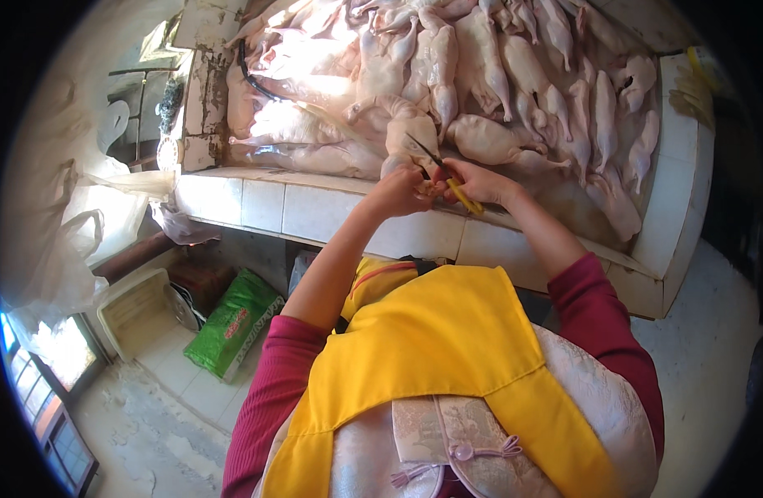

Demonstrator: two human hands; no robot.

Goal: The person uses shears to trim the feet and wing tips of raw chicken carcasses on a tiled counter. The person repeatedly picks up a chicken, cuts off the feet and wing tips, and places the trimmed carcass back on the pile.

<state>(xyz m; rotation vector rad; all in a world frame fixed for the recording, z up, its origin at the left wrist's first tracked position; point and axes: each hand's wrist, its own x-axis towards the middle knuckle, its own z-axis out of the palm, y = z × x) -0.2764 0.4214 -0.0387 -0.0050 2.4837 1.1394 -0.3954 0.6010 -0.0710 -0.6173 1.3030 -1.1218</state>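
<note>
My right hand grips a pair of scissors with yellow handles, the blades pointing up and left over a plucked bird. My left hand is closed on the lower end of that same bird, right beside the scissors. Both hands sit at the front rim of a white tiled trough. Many pale plucked poultry carcasses fill the trough behind them.
A black hose lies among the birds at the left. Below the trough stand a green sack, a cream plastic crate and white plastic bags. I wear a yellow apron over red sleeves.
</note>
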